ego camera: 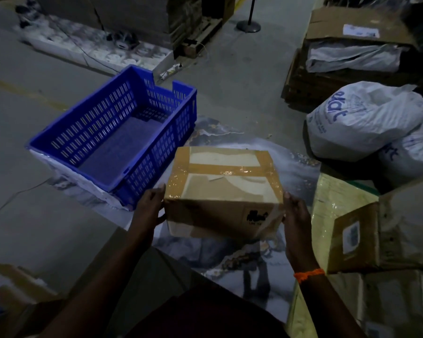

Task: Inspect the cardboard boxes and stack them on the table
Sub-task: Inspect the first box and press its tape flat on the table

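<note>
A taped brown cardboard box (224,189) is held between both hands over the marble-patterned table top (230,262). My left hand (152,206) grips its left side, with the thumb up at the top edge. On the right side my right hand (294,220) presses flat, fingers running up to the top corner. Glossy brown tape crosses the box's top, and a dark print marks its front face. Whether the box's bottom touches the table cannot be told.
A blue slotted plastic crate (115,140) with nothing in it stands on the table's left part. More cardboard boxes (386,237) lie at the right, with white sacks (359,120) and an open carton (352,45) behind. Grey floor spreads left; a stand base (248,26) is far back.
</note>
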Demonstrator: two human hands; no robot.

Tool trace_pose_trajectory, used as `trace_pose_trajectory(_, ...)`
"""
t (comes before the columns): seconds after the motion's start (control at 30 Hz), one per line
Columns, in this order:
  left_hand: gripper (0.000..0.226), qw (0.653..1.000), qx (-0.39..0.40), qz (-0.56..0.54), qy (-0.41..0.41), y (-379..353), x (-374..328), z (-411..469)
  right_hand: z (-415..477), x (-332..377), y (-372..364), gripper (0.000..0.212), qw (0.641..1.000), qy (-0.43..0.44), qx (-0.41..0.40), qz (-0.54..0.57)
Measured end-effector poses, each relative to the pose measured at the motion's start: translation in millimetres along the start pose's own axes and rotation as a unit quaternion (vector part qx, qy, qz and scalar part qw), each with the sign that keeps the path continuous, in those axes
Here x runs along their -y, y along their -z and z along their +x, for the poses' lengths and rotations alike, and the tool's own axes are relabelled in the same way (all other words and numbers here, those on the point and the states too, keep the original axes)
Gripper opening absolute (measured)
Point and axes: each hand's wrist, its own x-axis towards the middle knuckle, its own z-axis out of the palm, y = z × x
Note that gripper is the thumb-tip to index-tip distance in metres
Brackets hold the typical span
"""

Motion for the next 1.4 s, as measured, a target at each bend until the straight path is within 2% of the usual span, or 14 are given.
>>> trace_pose_trajectory(0.13,0.035,0.998,0.0,0.058,-0.015,12,36,-17,-26,-38,15,0.053,0.999,-0.027,-0.003,-0.027)
trace_pose_trajectory(0.23,0.027,0.996,-0.001,0.086,-0.004,19,56,-30,-34,-58,24,0.057,0.997,-0.037,-0.025,-0.06)
trace_pose_trajectory(0.33,0.032,0.987,0.007,0.16,-0.001,24,63,-39,-37,-65,31,0.054,0.995,-0.042,-0.037,-0.076)
trace_pose_trajectory(0.5,0.03,0.979,0.037,0.199,-0.014,28,47,-11,-7,-48,28,0.043,0.992,-0.052,0.023,-0.108)
trace_pose_trajectory(0.67,0.009,0.986,0.03,0.155,-0.049,-5,3,30,61,-30,3,0.062,0.989,-0.063,0.089,-0.1)
trace_pose_trajectory(0.73,0.011,0.99,0.032,0.134,-0.03,-16,-11,44,85,-24,-9,0.077,0.989,-0.081,0.098,-0.08)
trace_pose_trajectory(0.8,0.021,0.991,0.052,0.125,-0.015,-23,-19,51,104,-23,-18,0.097,0.987,-0.103,0.1,-0.069)
trace_pose_trajectory(0.83,0.027,0.99,0.06,0.128,-0.011,-26,-20,52,111,-25,-21,0.101,0.986,-0.108,0.103,-0.074)
trace_pose_trajectory(0.93,0.025,0.99,0.058,0.129,-0.009,-32,-21,51,109,-21,-28,0.08,0.983,-0.086,0.121,-0.107)
trace_pose_trajectory(1.0,0.02,0.993,0.05,0.109,-0.022,-34,-25,51,99,-8,-31,0.072,0.988,-0.065,0.1,-0.099)
trace_pose_trajectory(1.13,0.035,0.996,0.02,0.056,-0.063,-37,-42,55,88,23,-30,0.078,0.998,-0.032,0.038,-0.026)
trace_pose_trajectory(1.27,0.026,0.995,0.024,-0.025,-0.09,-35,-53,45,74,47,-19,0.046,0.999,0.0,0.012,0.037)
trace_pose_trajectory(1.4,0.025,0.995,-0.016,-0.046,-0.088,-25,-30,26,37,42,-6,0.037,0.997,0.002,0.003,0.083)
